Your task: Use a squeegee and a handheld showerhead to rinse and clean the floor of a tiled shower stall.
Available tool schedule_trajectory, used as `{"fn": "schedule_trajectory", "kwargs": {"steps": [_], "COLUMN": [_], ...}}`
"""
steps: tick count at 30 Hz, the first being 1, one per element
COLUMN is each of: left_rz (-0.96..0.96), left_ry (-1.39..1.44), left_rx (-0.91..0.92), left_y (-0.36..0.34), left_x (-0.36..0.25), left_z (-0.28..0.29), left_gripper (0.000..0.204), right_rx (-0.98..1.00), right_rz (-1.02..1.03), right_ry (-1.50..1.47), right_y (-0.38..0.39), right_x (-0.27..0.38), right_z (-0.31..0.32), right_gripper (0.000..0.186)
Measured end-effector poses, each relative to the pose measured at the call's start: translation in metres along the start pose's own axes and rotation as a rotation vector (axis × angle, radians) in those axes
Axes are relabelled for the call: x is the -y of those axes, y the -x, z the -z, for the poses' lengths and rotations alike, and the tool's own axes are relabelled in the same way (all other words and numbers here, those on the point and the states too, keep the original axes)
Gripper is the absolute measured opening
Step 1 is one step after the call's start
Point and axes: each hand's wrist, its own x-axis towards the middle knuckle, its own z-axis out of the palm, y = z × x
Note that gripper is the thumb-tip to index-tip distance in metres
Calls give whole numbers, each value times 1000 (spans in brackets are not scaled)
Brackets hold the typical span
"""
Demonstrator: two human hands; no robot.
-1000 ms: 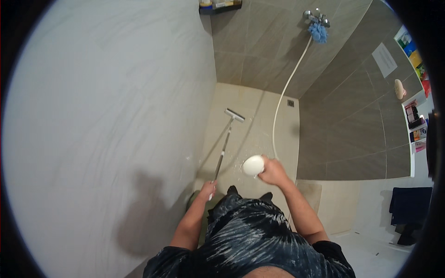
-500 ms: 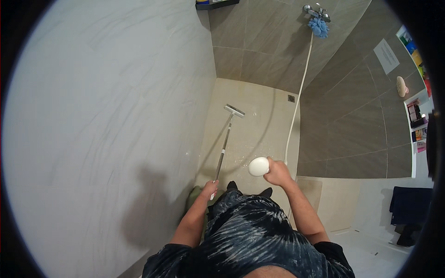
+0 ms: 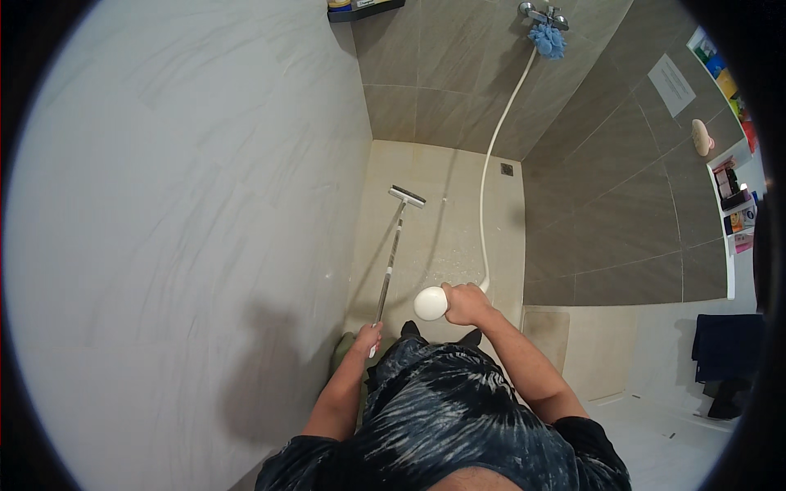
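My left hand (image 3: pixel 368 336) grips the lower end of a grey squeegee pole (image 3: pixel 387 278); its wide head (image 3: pixel 407 195) rests on the beige shower floor (image 3: pixel 393 164), farther from me. My right hand (image 3: pixel 467 304) is closed on a round white showerhead (image 3: pixel 430 304), held to the right of the pole with wet speckles beyond it. A white hose (image 3: pixel 483 213) runs from beside that hand up to the chrome tap (image 3: pixel 540 15), where a blue mesh puff (image 3: pixel 547 42) hangs.
A pale wall (image 3: pixel 188 204) borders my left, grey tiles (image 3: pixel 622 204) my right. There are a dark corner shelf (image 3: pixel 363 9), a floor drain (image 3: pixel 507 168), shelves of bottles and packages (image 3: pixel 735 204), a pink-beige brush (image 3: pixel 702 137) and dark towels (image 3: pixel 725 348).
The showerhead in my right hand has moved first right, then left to just short of its first place, a little nearer me. The hose has swung with it; the squeegee has barely shifted.
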Motion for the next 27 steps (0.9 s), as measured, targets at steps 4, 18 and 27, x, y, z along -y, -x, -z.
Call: {"fn": "schedule_trajectory", "kwargs": {"steps": [4, 18, 27], "left_rz": [-18, -16, -7], "left_ry": [28, -5, 7], "left_rx": [4, 6, -6], "left_y": [-1, -9, -11], "left_x": [1, 7, 7], "left_z": [3, 8, 9], "left_gripper": [27, 30, 32], "right_rx": [108, 235, 131], "right_rz": [-82, -410, -438], "right_ry": [118, 362, 357], "right_y": [-6, 14, 11], "right_x": [-26, -98, -90], "right_z": [-9, -10, -15], "right_gripper": [34, 34, 32]}}
